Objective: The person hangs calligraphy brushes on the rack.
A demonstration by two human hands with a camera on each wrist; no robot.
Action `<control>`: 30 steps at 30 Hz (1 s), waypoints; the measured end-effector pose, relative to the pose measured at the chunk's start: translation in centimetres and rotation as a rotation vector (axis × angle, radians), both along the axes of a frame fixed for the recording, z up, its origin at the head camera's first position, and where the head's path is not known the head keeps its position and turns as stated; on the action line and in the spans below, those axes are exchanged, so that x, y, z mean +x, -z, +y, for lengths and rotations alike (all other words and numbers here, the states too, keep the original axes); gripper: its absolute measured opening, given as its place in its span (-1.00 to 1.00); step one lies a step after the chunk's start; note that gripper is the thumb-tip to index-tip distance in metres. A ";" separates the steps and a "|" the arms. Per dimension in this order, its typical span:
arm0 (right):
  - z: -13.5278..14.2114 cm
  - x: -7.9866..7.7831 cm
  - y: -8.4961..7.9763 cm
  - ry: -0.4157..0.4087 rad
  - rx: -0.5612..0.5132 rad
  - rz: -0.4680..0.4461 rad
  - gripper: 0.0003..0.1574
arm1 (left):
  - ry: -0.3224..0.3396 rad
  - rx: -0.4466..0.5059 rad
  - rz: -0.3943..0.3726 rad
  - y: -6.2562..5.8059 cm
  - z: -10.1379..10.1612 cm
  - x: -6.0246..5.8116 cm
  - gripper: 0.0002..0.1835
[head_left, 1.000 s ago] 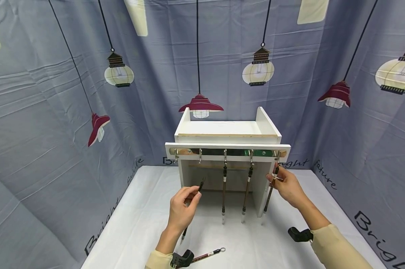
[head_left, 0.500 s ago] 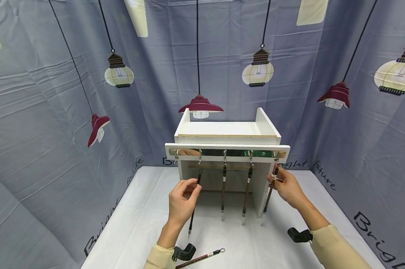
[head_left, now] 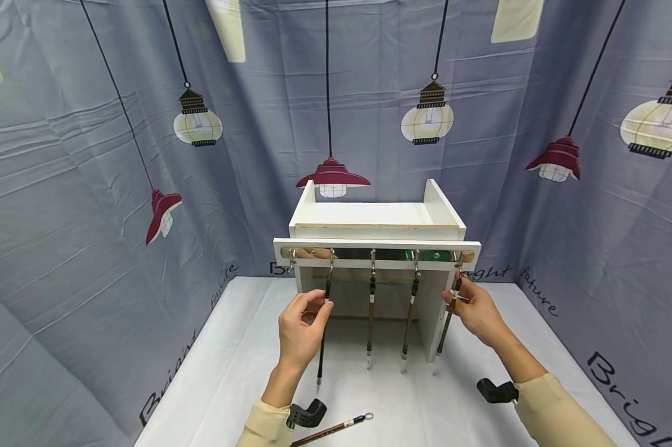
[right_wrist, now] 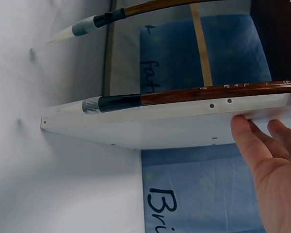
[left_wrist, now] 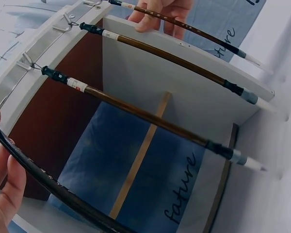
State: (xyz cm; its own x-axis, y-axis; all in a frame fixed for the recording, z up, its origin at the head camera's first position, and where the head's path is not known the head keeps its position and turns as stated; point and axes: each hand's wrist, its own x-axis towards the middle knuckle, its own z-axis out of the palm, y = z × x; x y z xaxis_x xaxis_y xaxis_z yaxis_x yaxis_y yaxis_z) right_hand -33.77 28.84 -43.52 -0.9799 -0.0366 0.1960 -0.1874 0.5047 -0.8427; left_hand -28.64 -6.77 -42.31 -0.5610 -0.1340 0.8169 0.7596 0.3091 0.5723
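Note:
My left hand (head_left: pixel 302 329) pinches a dark-handled calligraphy brush (head_left: pixel 321 360) near its top, its loop at the second hook from the left. The head view does not show clearly whether the loop sits on that hook. In the left wrist view, this brush (left_wrist: pixel 48 182) crosses the lower left. My right hand (head_left: pixel 481 310) holds the front edge of the white rack's right side panel (right_wrist: pixel 174 109). A brown brush (head_left: pixel 448 320) hangs in front of those fingers from the far-right hook. Two more brushes (head_left: pixel 371 323) (head_left: pixel 410 323) hang between the hands, tips down.
The white rack (head_left: pixel 377 242) carries a metal hook strip under its front board; its far-left hook (head_left: pixel 292 257) bears no brush. Another brush (head_left: pixel 332 431) lies on the white tabletop (head_left: pixel 403 410) below my left hand. A patterned blue-grey curtain (head_left: pixel 257 155) surrounds the table.
My left hand has risen slightly, bringing the brush's top up to the second hook and the brush closer to vertical. The right hand stays at the side panel.

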 end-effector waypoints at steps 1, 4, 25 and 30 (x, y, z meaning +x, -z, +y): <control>0.0 0.0 0.0 0.001 0.001 -0.001 -0.14 | -0.002 0.005 -0.005 0.0 0.0 0.0 -0.78; 0.0 0.0 0.0 0.003 0.007 -0.003 -0.13 | -0.011 0.010 -0.023 -0.1 0.1 -0.1 -0.78; 0.1 -0.1 0.1 0.002 0.004 -0.007 -0.12 | -0.024 0.037 -0.108 2.3 0.1 -2.9 -0.78; 0.0 0.0 0.0 0.000 -0.006 -0.013 -0.12 | 0.004 0.048 -0.130 2.9 -0.1 -3.3 -0.80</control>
State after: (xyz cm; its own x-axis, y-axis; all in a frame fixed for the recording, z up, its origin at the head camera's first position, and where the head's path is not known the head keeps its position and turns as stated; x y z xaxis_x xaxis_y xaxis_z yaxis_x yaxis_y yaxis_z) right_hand -33.78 28.82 -43.57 -0.9825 -0.0355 0.1830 -0.1760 0.5000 -0.8480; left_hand -31.92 -6.85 -45.20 -0.6624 -0.1685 0.7300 0.6792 0.2761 0.6800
